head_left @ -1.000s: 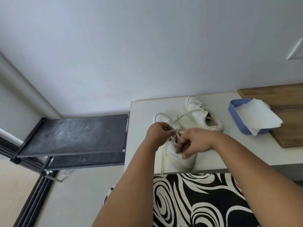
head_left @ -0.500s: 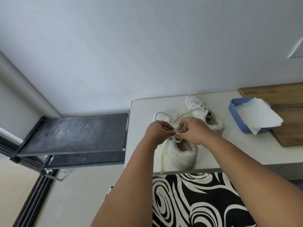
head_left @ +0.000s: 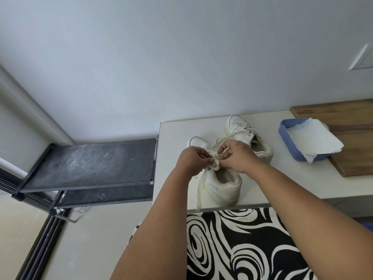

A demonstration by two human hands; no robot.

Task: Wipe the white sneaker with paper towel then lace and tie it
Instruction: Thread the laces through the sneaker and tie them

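Observation:
A white sneaker (head_left: 222, 186) stands on the white table (head_left: 298, 178) near its front edge, heel toward me. Over its tongue, my left hand (head_left: 191, 160) and my right hand (head_left: 238, 156) both pinch its cream shoelace (head_left: 216, 161), with a small loop showing between my fingertips. One loose lace end (head_left: 199, 190) hangs down over the table's front edge. A second white sneaker (head_left: 248, 136), laced, lies just behind. Paper towel (head_left: 310, 138) lies in a blue tray (head_left: 282, 130) to the right.
A wooden board (head_left: 347, 118) lies under the tray at the table's right end. A dusty black shelf rack (head_left: 90, 162) stands left of the table. Black-and-white patterned fabric (head_left: 242, 243) is below the table edge. A plain wall rises behind.
My right hand has moved up from the sneaker's heel side to meet the left hand over the tongue. Both now pinch the lace close together, with a loop formed between them.

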